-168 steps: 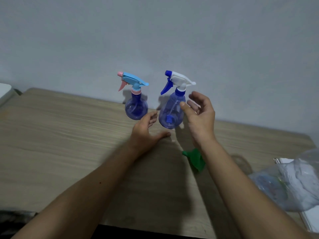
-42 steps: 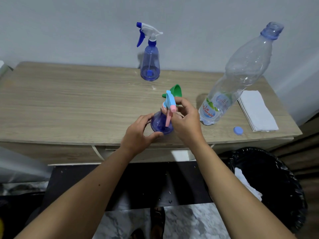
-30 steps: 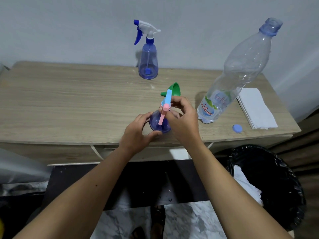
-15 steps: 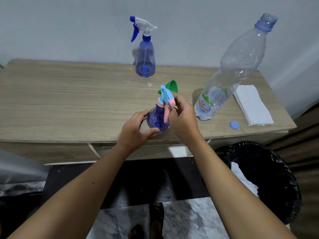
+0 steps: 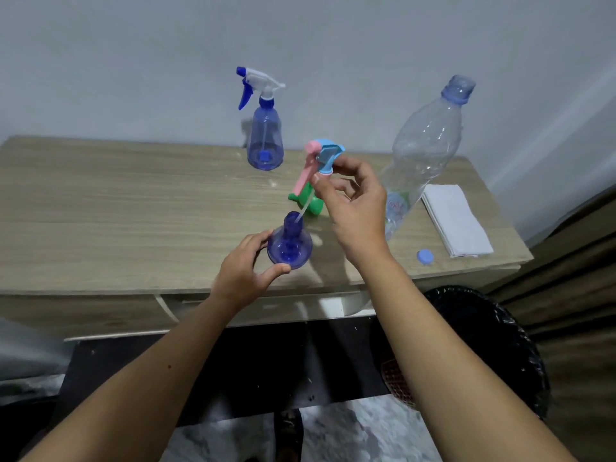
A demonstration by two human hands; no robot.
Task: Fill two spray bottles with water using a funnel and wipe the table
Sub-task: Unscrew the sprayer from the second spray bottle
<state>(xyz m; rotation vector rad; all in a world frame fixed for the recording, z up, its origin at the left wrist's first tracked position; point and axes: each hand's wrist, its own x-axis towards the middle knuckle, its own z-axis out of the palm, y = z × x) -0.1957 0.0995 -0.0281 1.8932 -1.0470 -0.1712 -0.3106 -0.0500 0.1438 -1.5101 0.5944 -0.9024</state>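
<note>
My left hand [image 5: 245,271] grips the round base of a small blue spray bottle [image 5: 289,250] near the table's front edge. Its neck is uncovered. My right hand [image 5: 355,205] holds the light-blue and pink spray head [image 5: 321,158] lifted above that bottle, its thin tube still dipping into the neck. A green funnel [image 5: 311,203] lies on its side just behind the bottle. A second blue spray bottle [image 5: 265,128] with a white and blue head stands at the back by the wall. A large clear water bottle [image 5: 425,151], uncapped, stands at the right.
A folded white cloth [image 5: 456,221] lies at the right end of the wooden table [image 5: 116,211], with a blue bottle cap [image 5: 425,256] beside it near the front edge. A black-lined bin [image 5: 493,345] stands on the floor under the table's right end.
The spray head was on the small bottle and being turned by my right hand. Now it is off and raised, with the tube drawn most of the way out. My left hand kept its grip.
</note>
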